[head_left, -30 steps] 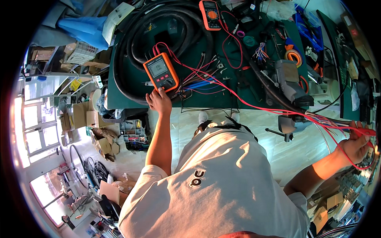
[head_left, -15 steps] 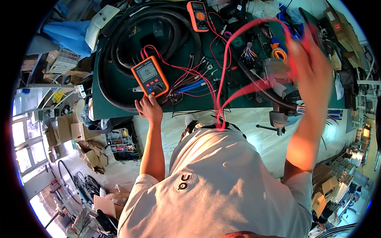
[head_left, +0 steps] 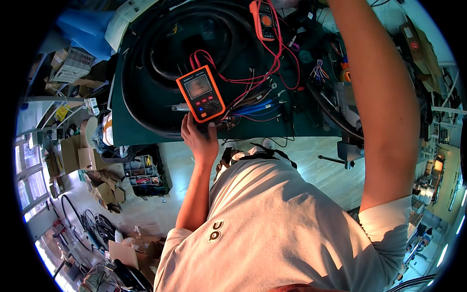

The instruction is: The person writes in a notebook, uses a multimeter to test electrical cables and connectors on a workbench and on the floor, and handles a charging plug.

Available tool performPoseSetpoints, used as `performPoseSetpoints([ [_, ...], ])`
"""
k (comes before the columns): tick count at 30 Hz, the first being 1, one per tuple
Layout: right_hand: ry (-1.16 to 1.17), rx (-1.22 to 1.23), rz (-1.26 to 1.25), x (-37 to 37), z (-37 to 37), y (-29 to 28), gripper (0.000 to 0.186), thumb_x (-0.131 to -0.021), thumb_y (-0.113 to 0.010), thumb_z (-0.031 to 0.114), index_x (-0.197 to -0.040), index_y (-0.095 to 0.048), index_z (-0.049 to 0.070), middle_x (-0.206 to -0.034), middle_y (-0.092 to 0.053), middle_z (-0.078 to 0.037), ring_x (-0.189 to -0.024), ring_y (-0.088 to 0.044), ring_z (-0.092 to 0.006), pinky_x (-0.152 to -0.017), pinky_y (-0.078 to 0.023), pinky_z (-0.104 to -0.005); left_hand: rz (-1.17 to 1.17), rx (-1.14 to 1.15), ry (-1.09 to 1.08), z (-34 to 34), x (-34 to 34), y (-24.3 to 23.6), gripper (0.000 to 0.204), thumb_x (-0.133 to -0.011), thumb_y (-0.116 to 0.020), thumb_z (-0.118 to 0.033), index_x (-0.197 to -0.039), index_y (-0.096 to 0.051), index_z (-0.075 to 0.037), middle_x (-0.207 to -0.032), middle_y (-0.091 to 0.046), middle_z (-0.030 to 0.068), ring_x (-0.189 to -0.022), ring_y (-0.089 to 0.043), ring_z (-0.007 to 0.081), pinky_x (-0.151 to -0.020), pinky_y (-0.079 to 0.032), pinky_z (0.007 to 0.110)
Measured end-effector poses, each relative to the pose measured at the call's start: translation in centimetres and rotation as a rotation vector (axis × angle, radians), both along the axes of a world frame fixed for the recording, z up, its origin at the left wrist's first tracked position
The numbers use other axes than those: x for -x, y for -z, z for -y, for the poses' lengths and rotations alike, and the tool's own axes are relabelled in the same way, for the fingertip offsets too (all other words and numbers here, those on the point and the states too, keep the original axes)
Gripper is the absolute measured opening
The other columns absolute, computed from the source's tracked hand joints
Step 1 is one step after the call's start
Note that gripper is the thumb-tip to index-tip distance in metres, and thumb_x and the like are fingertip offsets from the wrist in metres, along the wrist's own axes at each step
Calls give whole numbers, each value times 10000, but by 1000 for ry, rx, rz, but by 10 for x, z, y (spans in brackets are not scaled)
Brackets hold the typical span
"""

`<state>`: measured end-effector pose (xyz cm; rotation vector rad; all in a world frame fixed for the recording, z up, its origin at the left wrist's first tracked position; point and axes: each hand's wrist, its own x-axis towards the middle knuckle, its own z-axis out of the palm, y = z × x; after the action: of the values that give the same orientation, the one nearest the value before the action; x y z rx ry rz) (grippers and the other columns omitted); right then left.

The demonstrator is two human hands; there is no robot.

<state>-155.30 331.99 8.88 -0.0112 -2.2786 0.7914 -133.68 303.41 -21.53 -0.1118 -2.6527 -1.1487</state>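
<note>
My left hand grips the lower end of an orange and black handheld tester, its fingers at one side and thumb at the other. The screen of this meter is tilted toward me. Red test leads run from its top across the table to the far side. My right forearm stretches far forward on the right; the hand itself is beyond the upper edge of the picture. A second orange multimeter lies at the back, with red leads passing over it.
Thick black cable lies coiled on the green table. Blue wires with stripped ends spread right of the tester. A grey bench vise is clamped at the front edge. An open toolbox stands on the floor.
My right hand has swung forward out of view, and the red leads it lifted now lie across the table. The tester in my left hand sits slightly further right.
</note>
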Motion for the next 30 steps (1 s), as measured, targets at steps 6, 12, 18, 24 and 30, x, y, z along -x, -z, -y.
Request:
performPoseSetpoints([
  [6, -362, 355, 724, -25, 16, 153, 298, -965, -544, 285, -1127, -573, 37, -858, -633, -38, -685, -593, -98, -628, -499, -242, 367, -590, -106, 27, 57, 35, 574, -950, -563, -304, -1334, -366, 74, -1286, -442, 228, -1159, -477, 277, -988, -373, 369],
  [12, -203, 225, 712, -121, 48, 245, 368, -898, -595, 239, -1175, -570, -2, -1029, -676, -186, -956, -664, -303, -824, -530, -375, 712, -719, -85, 22, 92, 10, 510, -973, -515, -398, -1221, -460, 44, -1026, -621, 116, -881, -620, 154, -754, -518, 265],
  [18, -337, 73, 576, -200, 114, 280, 172, -851, -631, 205, -934, -603, 57, -861, -631, -136, -802, -628, -329, -663, -515, -417, 813, -985, 73, 21, 99, 8, 518, -981, -474, -428, -1232, -442, 24, -1049, -613, 105, -909, -631, 154, -778, -548, 281],
  [24, -328, -15, 524, -189, 138, 287, 302, -782, -700, 134, -997, -522, 17, -905, -552, -139, -854, -577, -338, -723, -495, -403, 829, -1043, 52, 23, 102, 14, 588, -960, -451, -507, -1217, -460, 22, -1056, -612, 100, -950, -632, 164, -798, -548, 287],
  [30, -442, 72, 485, -199, 122, 291, 368, -788, -702, 128, -1066, -502, -6, -970, -534, -172, -916, -542, -360, -776, -467, -416, 713, -1011, -69, 16, 97, 8, 592, -965, -414, -529, -1173, -511, 17, -1051, -638, 108, -879, -660, 165, -759, -564, 284],
])
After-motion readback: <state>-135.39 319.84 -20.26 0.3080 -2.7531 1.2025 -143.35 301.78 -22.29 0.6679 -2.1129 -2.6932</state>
